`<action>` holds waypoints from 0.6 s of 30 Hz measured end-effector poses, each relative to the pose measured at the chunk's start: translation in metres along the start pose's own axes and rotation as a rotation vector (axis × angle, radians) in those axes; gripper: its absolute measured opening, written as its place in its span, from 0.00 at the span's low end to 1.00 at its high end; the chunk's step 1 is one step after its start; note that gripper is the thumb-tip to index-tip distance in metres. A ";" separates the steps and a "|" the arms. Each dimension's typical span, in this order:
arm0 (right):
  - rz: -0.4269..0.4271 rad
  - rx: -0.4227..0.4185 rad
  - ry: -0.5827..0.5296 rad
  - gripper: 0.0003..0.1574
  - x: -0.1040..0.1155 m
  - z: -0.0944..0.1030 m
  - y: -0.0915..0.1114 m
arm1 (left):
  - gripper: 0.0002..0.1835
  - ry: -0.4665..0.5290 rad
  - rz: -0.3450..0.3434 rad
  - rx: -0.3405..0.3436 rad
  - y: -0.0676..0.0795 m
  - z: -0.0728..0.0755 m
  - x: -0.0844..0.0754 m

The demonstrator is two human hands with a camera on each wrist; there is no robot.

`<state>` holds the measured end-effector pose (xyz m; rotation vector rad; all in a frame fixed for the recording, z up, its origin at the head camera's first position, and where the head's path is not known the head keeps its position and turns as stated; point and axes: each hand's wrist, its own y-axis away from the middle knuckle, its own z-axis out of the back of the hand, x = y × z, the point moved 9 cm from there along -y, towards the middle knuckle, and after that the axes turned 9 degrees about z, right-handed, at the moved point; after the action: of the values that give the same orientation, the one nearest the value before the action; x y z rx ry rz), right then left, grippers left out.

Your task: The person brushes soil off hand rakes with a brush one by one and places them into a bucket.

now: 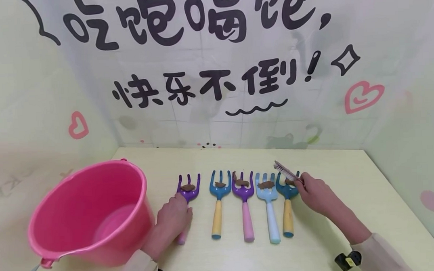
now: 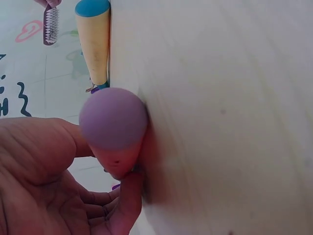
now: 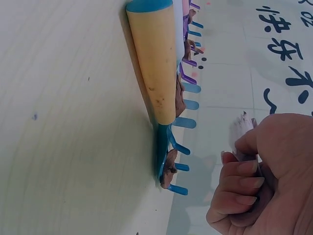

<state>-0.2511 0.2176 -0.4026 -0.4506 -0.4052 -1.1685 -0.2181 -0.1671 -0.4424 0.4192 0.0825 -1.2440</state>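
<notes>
Left hand (image 1: 174,215) just right of the bucket (image 1: 71,214) — thumb and fingers curled in a close pinch round the handle of the first fork (image 1: 193,193). Smooth pink handle, round as a ball at the end; shiny purple prongs. Flat on the table (image 1: 317,260), nearest of all to the bucket.

Farther right of the bucket, in a row: a second fork (image 1: 218,204), blue with a yellow handle; a third fork (image 1: 246,205), purple and pink; a fourth fork (image 1: 269,208), pale blue all over; a fifth fork (image 1: 287,207), blue and yellow again. All like hard plastic, with fat handle ends and thin necks. On each fork head, a brown lump (image 1: 266,185) — bumpy and soft-looking, like clay.

Right hand (image 1: 317,193) well apart from the bucket, past the row, in a tight fist round one end of a brush (image 1: 284,170). Pale, stiff-looking bristles on a thin, straight bar. Up above the fifth fork, with a gap between.

Bucket pink, round, wide at the top, shiny inside. Table pale and smooth, with faint wood lines. Behind the bucket, a wall (image 1: 209,127) with fat black letters and pink hearts.
</notes>
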 end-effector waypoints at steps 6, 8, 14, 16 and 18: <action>0.047 0.021 -0.007 0.11 0.003 -0.003 -0.001 | 0.17 0.050 -0.020 0.005 -0.001 0.000 0.000; 0.055 0.041 -0.029 0.13 0.004 -0.006 -0.001 | 0.16 0.061 -0.037 -0.002 0.000 0.001 0.000; 0.090 0.043 -0.103 0.17 0.011 -0.005 -0.002 | 0.10 0.147 -0.131 -0.049 0.003 0.009 -0.008; 0.108 0.015 -0.106 0.15 0.013 -0.002 -0.003 | 0.08 0.198 -0.162 -0.059 0.003 0.011 -0.012; 0.131 -0.013 -0.104 0.13 0.014 0.000 -0.004 | 0.07 0.242 -0.186 -0.065 0.004 0.014 -0.016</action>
<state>-0.2498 0.2054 -0.3942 -0.5432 -0.4512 -1.0241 -0.2218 -0.1567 -0.4242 0.5132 0.3748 -1.3644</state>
